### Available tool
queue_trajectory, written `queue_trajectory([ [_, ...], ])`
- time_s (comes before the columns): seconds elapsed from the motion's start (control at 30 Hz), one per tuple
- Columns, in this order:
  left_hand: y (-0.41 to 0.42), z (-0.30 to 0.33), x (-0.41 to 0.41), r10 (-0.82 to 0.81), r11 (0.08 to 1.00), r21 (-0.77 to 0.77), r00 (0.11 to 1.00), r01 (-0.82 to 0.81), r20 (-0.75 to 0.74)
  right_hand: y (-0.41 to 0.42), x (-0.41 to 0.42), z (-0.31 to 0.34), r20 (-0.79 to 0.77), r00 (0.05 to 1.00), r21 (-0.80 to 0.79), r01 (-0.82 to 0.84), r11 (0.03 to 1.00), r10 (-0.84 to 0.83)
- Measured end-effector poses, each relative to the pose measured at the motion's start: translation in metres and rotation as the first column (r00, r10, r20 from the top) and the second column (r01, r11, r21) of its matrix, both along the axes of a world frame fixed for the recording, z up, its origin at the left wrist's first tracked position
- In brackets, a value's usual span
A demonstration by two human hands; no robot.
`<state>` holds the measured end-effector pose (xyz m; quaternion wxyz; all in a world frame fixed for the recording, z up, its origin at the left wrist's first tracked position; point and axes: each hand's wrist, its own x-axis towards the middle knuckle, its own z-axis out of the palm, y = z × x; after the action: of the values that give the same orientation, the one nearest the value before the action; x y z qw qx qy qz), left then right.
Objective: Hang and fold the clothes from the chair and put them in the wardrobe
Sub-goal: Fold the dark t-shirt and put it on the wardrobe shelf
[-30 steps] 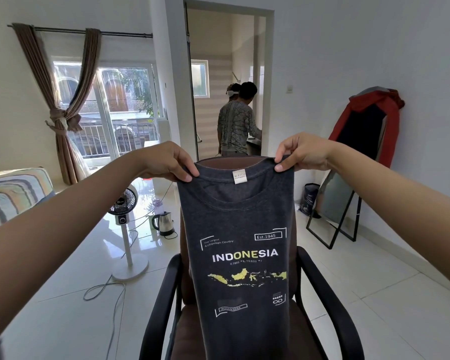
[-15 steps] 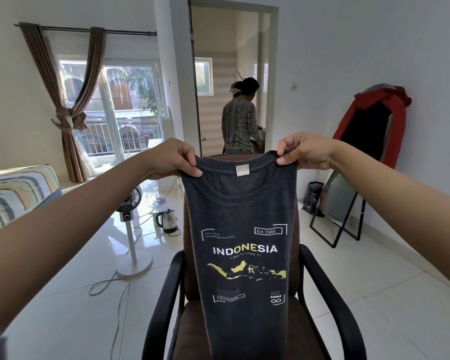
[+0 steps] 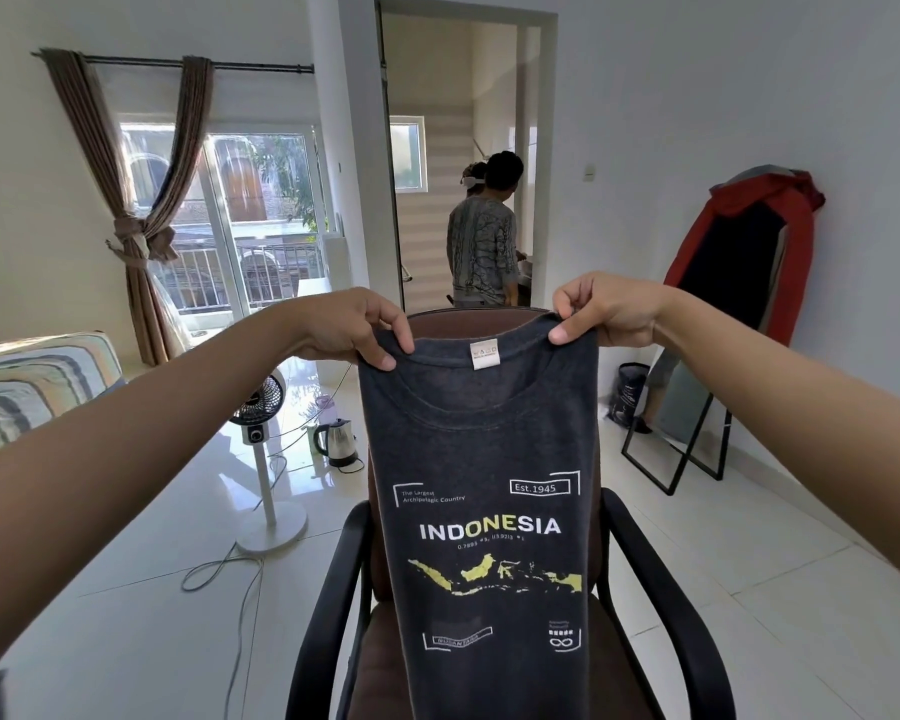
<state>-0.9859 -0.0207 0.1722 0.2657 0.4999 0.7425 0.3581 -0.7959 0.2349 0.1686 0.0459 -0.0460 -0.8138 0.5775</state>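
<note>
Two hands up in my feed, both pinching one garment. Left hand [image 3: 354, 330] has thumb and fingers clamped on the left shoulder of the T-shirt [image 3: 489, 511]; right hand [image 3: 601, 311] nips the right shoulder the same way. Arms reach out straight, hands well apart, cloth stretched flat between them.

T-shirt: dark charcoal grey, round neck, one small white label [image 3: 485, 353] inside the collar. It looks narrow, sleeves not showing, maybe folded behind; I cannot tell. Front print reads "INDONESIA" in white with the letters ONE in yellow, a yellow island map below it, "Est.1945" in a white frame above right, small white marks lower down. The shirt hangs directly in front of the chair [image 3: 661, 589], covering most of its backrest and seat, lower hem out of frame.

Chair: one, brown padding, two black armrests either side of the shirt. I see nothing else lying on its seat.

Left of the chair: one white standing fan [image 3: 263, 433] with cable looped on the tiles, one steel kettle [image 3: 336, 441], a striped bed [image 3: 32, 387] further left. Right of the chair: one leaning floor mirror [image 3: 697, 407] with a red and dark garment [image 3: 749, 252] draped over its top, one dark bag [image 3: 630, 394] beside its foot. Beyond the chair, one person [image 3: 484, 241] stands in the doorway, back to me.
</note>
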Motion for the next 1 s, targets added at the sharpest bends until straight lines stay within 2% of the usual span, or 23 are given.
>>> queue_trajectory([
  [0.13, 0.001, -0.001, 0.0, 0.019, 0.999, -0.04, 1.0, -0.019, -0.021, 0.001, -0.003, -0.005, 0.06, 0.997, 0.012, -0.041, 0.999, 0.041],
  [0.33, -0.002, -0.001, -0.002, 0.052, 0.998, -0.031, 0.998, -0.053, -0.036, -0.003, -0.005, -0.007, 0.016, 0.999, -0.088, -0.028, 0.996, 0.029],
  [0.53, -0.004, 0.001, 0.0, 0.063, 0.993, -0.087, 0.988, -0.076, -0.142, -0.013, -0.008, -0.005, 0.052, 0.997, -0.061, -0.05, 0.997, 0.053],
  [0.67, -0.007, -0.001, -0.003, 0.029, 0.999, -0.017, 0.999, -0.03, -0.024, -0.017, -0.008, -0.004, 0.047, 0.999, -0.058, -0.021, 0.998, 0.024],
  [0.83, -0.007, 0.001, -0.005, -0.075, 0.995, 0.071, 0.992, 0.068, 0.102, -0.02, -0.012, -0.009, -0.107, 0.994, -0.166, -0.008, 0.986, -0.01],
  [1.0, -0.007, 0.011, -0.007, -0.132, 0.988, 0.106, 0.979, 0.117, 0.154, -0.008, -0.014, -0.005, -0.143, 0.984, -0.261, -0.139, 0.955, 0.104],
])
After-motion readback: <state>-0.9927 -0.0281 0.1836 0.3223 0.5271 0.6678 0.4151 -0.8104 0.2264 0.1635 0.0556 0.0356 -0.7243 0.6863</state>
